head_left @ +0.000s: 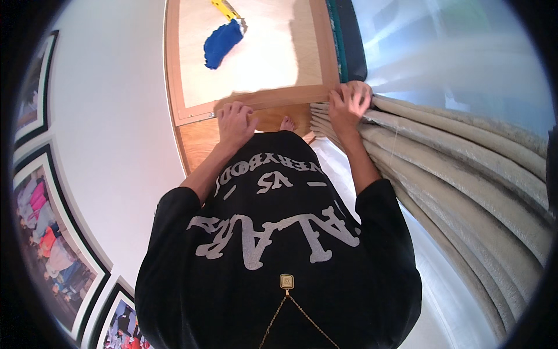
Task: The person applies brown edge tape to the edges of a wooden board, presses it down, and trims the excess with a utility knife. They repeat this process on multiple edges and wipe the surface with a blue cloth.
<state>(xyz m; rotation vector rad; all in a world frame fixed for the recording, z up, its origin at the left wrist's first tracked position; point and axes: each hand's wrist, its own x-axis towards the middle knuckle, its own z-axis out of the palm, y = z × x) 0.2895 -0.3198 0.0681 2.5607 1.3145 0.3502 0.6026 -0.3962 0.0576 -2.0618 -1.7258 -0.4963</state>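
Observation:
A pale wooden board (264,64) with a brown border lies in front of me, its far end cut off by the top of the view. My left hand (236,123) grips its near edge, with curled fingers over the border. At the near right corner, my right hand (350,104) is closed on the same board, next to the curtain. On the board's far left part rests a crumpled blue cloth (222,44). Touching the cloth is a yellow tool (225,9), only partly in view; its kind cannot be made out.
Beige curtains (442,168) hang close by my right arm, beside a bright window (459,46). A dark green-edged item (351,43) stands along the board's right side. Framed pictures (55,244) hang on the left white wall (110,116). Below is wooden floor (200,142) with a bare foot (287,123).

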